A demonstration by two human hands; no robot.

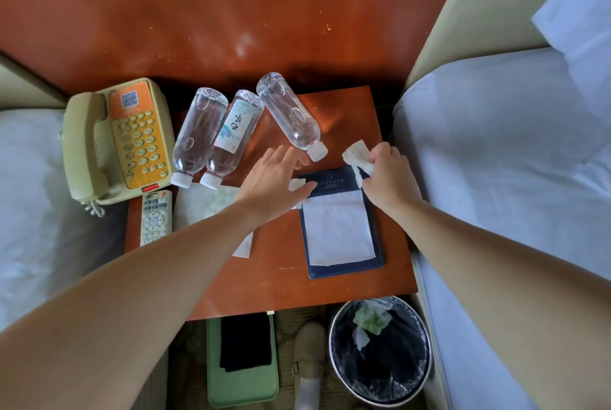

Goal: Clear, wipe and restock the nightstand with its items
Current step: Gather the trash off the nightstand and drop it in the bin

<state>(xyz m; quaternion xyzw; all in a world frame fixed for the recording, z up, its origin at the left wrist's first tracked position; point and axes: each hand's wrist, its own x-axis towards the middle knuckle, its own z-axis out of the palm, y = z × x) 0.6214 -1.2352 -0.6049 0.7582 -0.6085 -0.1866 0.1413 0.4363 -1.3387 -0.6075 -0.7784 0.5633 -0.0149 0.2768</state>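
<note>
The wooden nightstand (281,274) carries three clear water bottles lying on their sides: a left one (198,135), a labelled middle one (233,136) and a right one (291,115). A navy notepad holder (340,227) with white paper lies at the right. My right hand (386,171) grips a crumpled white tissue (357,155) above the holder's top edge. My left hand (274,178) reaches with spread fingers toward the right bottle's cap, over a small tissue scrap (297,184). A flat tissue sheet (205,204) lies under my left forearm.
A beige and orange phone (119,141) sits at the nightstand's left, with a white remote (155,217) in front of it. On the floor stand a lined bin (380,350) holding crumpled tissues and a green tray (243,360) with a black cloth. Beds flank both sides.
</note>
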